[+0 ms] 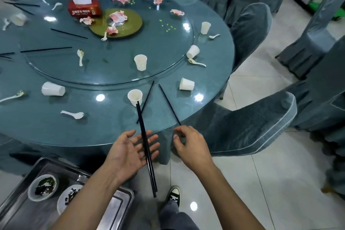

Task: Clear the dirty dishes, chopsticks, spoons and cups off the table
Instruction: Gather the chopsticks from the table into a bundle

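Black chopstick pair [146, 147] lies loose across flat, unclenched left hand [128, 153] just off table [104, 129] edge: prob. light, stiff, slick, apt to roll, so pinch mid-length w/ thumb; right hand [192, 145] loosely curled, empty, near single chopstick [169, 104].

One wide-angle camera, worn on the head, looks forward and steeply down. It sits close above the left hand [130, 151] and right hand [190, 145], at the near edge of the round teal glass-topped table [112, 132].
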`<state>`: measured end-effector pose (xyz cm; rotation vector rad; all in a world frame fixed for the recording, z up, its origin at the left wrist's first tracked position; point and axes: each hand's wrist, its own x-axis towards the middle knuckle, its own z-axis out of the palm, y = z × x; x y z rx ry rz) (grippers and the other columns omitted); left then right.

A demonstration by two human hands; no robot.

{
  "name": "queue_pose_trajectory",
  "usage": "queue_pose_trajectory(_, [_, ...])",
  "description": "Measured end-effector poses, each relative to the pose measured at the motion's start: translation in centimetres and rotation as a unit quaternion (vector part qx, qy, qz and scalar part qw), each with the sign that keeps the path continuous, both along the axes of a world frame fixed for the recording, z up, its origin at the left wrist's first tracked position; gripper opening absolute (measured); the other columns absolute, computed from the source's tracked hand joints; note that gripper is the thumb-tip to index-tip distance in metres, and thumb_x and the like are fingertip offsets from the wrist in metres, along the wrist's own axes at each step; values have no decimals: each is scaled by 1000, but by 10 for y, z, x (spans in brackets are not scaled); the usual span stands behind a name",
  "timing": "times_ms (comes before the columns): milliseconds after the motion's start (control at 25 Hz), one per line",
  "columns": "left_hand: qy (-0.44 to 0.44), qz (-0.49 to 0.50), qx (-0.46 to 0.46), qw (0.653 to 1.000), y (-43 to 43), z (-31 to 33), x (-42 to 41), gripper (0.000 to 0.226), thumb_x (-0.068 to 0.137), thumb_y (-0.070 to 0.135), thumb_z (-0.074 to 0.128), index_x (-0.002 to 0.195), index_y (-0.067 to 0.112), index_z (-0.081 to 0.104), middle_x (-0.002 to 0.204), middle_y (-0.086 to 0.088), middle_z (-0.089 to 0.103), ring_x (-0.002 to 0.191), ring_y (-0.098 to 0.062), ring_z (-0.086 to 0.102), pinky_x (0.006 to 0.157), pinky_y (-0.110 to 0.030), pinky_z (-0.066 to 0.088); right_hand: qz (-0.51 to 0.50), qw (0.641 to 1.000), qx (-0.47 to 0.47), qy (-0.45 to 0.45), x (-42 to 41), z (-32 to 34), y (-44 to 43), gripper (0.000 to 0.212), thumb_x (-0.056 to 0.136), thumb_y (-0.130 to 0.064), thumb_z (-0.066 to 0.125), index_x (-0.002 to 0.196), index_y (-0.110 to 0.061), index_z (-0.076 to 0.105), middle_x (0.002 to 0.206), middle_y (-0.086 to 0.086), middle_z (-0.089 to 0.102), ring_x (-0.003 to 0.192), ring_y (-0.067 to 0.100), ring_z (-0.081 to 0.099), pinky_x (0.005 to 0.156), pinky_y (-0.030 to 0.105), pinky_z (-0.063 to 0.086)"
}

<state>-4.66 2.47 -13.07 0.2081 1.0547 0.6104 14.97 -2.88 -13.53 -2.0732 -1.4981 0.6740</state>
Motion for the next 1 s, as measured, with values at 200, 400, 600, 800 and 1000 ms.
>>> queue_pose_trajectory(200, [13,22,-6,1000,18,-3,25,51,98,36,44,134,6,61,126,-17,70,115,-36,65,99,-50,50,33,999,-10,1,34,-12,38,31,97,-27,59,127,-22,66,124,-4,65,113,15,61,101,33,49])
queue_pose_trajectory(400, [13,55,-18,998,35,-5,26,51,97,34,43,136,5,60,127,-18,69,114,-36,65,99,-50,49,52,998,-45,-1,43,-27,72,30,96,-26,59,125,-22,66,121,-1,66,109,16,62,99,37,51])
queue_pose_trajectory(600, [20,68,-26,997,59,-12,24,53,98,35,43,139,5,58,129,-18,69,114,-35,65,101,-50,48,82,992,-76,-49,45,-41,114,32,96,-24,57,126,-17,65,119,6,66,107,25,62,95,39,50])
queue_pose_trajectory(800, [10,84,-27,996,82,-17,15,52,98,35,43,138,4,58,129,-18,68,116,-36,63,101,-50,48,68,987,-131,-70,41,-70,152,44,96,-24,57,138,-14,53,125,12,59,113,31,58,99,45,48])
queue_pose_trajectory(1000, [16,89,-41,995,94,-29,0,51,99,34,40,136,4,59,128,-18,69,116,-35,65,98,-49,49,36,974,-193,-117,32,-98,183,57,98,-27,53,151,-14,35,138,16,47,127,35,46,108,47,40])
